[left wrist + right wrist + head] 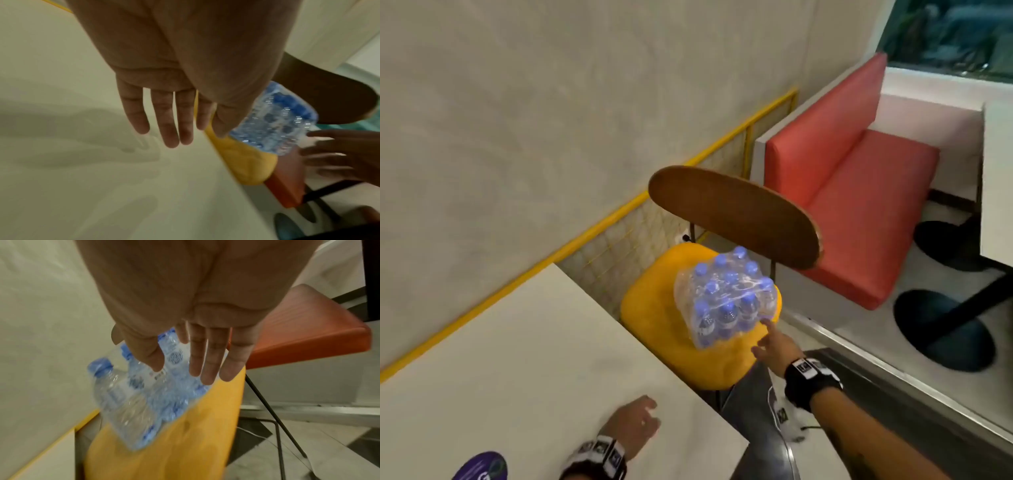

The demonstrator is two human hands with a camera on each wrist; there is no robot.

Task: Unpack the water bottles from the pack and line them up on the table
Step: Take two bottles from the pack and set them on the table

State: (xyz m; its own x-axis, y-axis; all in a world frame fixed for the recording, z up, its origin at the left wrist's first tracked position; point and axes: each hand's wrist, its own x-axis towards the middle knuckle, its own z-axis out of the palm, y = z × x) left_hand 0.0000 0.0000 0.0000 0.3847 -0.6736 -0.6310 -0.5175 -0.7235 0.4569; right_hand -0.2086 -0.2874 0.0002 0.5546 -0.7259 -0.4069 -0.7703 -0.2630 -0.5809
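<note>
One shrink-wrapped pack of water bottles (726,296) sits on yellow chair seat (654,308), beside white table (517,359). Right hand (774,346) reaches toward pack, fingers straight and spread, holding nothing; contact unclear. Left hand (631,425) hovers flat over table, fingers extended, empty.

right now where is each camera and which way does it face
Head: on the head, looking down at the pack of water bottles on the yellow chair seat; both forearms show.
Left wrist: along the open left hand over the white table.
Right wrist: along the open right hand towards the pack.
All three share pack and seat.
</note>
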